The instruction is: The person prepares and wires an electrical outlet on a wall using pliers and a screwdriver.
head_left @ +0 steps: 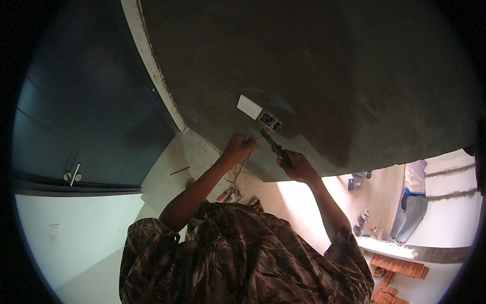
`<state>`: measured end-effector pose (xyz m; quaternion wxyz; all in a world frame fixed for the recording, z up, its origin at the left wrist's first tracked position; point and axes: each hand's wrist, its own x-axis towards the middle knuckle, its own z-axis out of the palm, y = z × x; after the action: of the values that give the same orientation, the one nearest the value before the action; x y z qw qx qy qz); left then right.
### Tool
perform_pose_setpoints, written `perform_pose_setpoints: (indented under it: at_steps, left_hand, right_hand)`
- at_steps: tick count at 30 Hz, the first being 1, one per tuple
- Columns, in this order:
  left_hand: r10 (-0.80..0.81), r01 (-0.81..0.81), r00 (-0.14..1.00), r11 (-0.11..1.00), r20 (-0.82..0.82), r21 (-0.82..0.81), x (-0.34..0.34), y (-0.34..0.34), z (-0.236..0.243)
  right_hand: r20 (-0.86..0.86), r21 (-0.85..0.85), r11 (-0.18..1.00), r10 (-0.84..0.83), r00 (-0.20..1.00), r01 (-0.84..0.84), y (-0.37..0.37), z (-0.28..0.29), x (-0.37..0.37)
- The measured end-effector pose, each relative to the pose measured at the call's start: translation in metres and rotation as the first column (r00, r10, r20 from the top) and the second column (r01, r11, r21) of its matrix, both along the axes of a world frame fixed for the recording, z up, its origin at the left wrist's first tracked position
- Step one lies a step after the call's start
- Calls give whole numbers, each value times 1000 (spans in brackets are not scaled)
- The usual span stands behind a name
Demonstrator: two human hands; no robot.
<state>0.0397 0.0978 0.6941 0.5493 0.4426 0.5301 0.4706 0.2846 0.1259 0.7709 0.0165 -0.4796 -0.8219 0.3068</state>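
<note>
In front of a dark grey wall [304, 61], my left hand [241, 148] is closed on thin electrical wires; a blue wire end [248, 136] pokes up from the fingers. A reddish wire end shows beside it. My right hand [299, 167] grips a long, dark hand tool [274, 147] whose exact kind is unclear. Its tip points up and left toward the wires, just below an open wall box [270, 121] with wiring inside. I cannot tell whether the tip touches a wire. A white switch plate [249, 107] sits on the wall immediately left of the box.
To the left stands a dark door [91, 116] with a metal handle [74, 176]. Red-and-grey items [230, 195] lie on the floor below my hands. At the right are a person in grey trousers [411, 215] and orange bricks [397, 266].
</note>
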Motion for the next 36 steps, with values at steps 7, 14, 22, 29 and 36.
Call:
perform_pose_setpoints:
  at_steps: [7,14,22,29,36]
  left_hand:
    - [-20,20,998,1000,61,-2,-2,-2,2]
    - [-22,25,998,999,64,-41,-5,-3,5]
    - [-109,112,991,993,-82,36,-20,-5,16]
    - [165,-165,986,982,-5,-93,-113,-28,-80]
    - [652,-421,719,683,239,-597,-120,-77,-262]
  right_hand:
    - [-77,63,998,2,997,2,1,-6,-11]
    - [-142,88,996,-7,990,20,0,-12,-21]
    - [-85,93,995,-23,996,31,0,-19,-22]
    - [-120,-267,949,142,983,-169,-45,-25,4]
    - [13,-687,637,-472,881,351,-119,-100,67]
